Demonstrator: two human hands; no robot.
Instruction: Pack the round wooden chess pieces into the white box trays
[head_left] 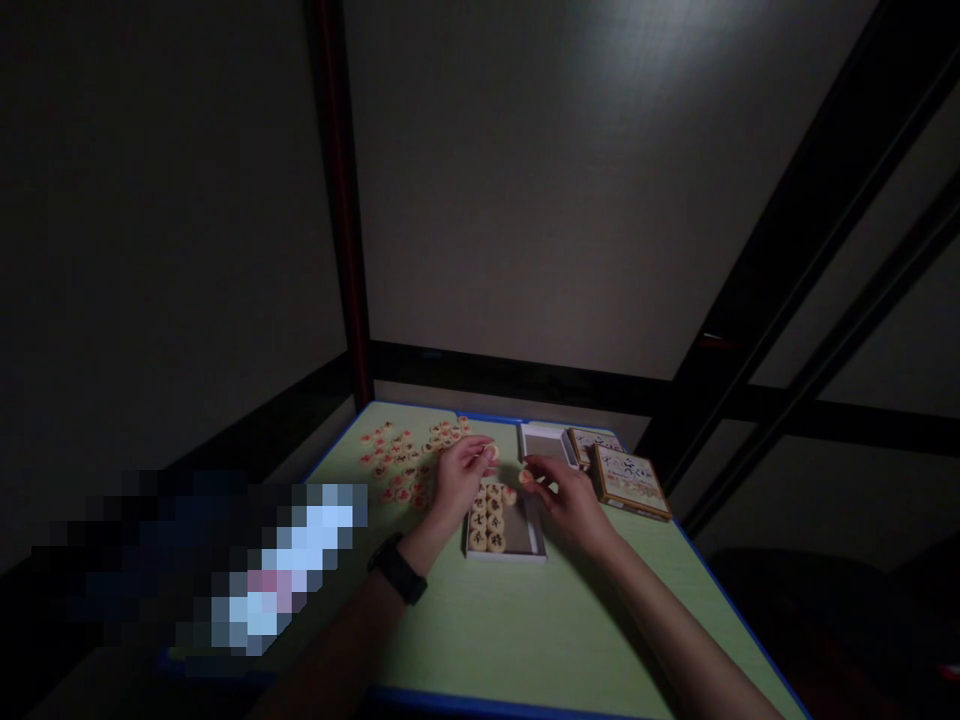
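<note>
A small shallow white box tray lies on a green table and holds several round pale game pieces with dark marks. My left hand, with a black watch on its wrist, pinches one round piece just above the tray's far left corner. Over the tray's far right side, my right hand pinches another round piece. Several more round pieces with red marks lie spread on the table left of my left hand.
Behind the tray lies an open grey box part. Two flat printed boxes sit to the right of it near the table's blue edge. A pixelated blurred patch covers the lower left. Dark walls and beams surround the table.
</note>
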